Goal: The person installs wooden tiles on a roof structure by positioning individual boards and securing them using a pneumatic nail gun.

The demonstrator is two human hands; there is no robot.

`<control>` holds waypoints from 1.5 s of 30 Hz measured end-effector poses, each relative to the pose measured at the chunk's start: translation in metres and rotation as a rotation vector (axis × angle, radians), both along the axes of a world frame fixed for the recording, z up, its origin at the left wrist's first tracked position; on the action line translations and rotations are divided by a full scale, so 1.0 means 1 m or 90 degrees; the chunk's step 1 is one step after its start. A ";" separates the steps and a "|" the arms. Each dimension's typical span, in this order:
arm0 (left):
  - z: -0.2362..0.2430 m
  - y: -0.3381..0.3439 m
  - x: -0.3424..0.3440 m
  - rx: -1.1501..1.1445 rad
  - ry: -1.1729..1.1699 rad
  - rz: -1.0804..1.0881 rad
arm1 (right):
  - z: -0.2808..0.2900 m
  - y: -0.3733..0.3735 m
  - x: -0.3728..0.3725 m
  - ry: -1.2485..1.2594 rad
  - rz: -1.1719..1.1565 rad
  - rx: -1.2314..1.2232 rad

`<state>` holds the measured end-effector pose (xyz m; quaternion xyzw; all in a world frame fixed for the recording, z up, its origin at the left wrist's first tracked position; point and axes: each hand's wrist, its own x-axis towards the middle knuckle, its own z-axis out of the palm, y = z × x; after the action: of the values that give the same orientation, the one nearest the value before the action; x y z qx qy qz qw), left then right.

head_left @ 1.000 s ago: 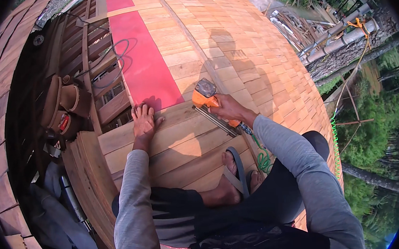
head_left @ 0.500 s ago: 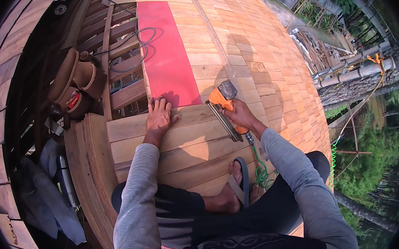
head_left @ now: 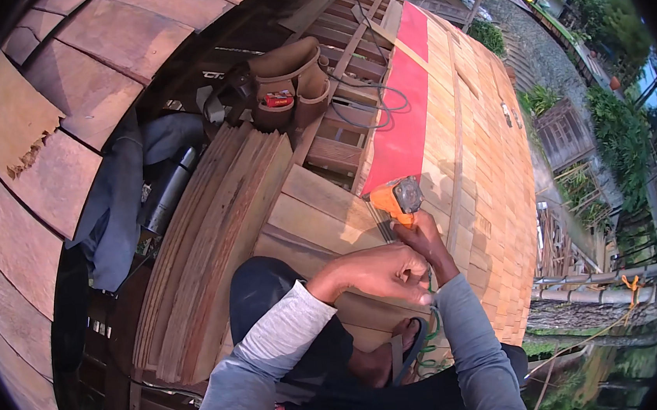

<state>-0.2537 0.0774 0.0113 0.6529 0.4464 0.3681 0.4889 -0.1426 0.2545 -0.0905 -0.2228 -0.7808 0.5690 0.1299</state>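
An orange and black nail gun (head_left: 392,202) is in my right hand (head_left: 423,237), its head near the lower end of a red underlay strip (head_left: 407,120). My left hand (head_left: 381,271) hangs in front of the right wrist, over the wooden boards (head_left: 321,206). Its fingers are curled in, and whatever lies in them, if anything, is hidden. A coiled green air hose (head_left: 433,327) shows below the hands, beside my sandalled foot (head_left: 381,363).
Left of my knee stands a stack of wooden shingles (head_left: 214,238). Beyond it sits a brown tool pouch (head_left: 286,72) beside open battens (head_left: 338,139). A dark cable (head_left: 392,109) loops over the red strip. Laid shingles (head_left: 489,160) slope away to the right. Grey cloth (head_left: 114,208) lies at left.
My left hand has lifted off the board by the red strip, moved right to the right wrist and curled its fingers. The nail gun stays in my right hand. The view has turned left.
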 end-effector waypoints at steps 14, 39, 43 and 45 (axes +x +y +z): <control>0.003 -0.019 0.030 0.051 -0.107 -0.274 | 0.035 -0.061 -0.137 -0.159 0.172 -0.106; 0.000 -0.012 0.032 -0.034 -0.167 -0.350 | 0.035 -0.093 -0.160 -0.038 0.040 -0.126; 0.007 -0.011 0.033 -0.058 -0.262 -0.387 | 0.020 -0.080 -0.166 -0.112 0.052 0.194; 0.004 -0.017 0.026 -0.078 -0.350 -0.395 | 0.029 -0.095 -0.175 -0.137 0.020 0.320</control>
<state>-0.2276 0.0605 0.0151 0.6034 0.1024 0.3365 0.7157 -0.3174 0.1600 -0.0616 -0.2308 -0.9103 0.3321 0.0885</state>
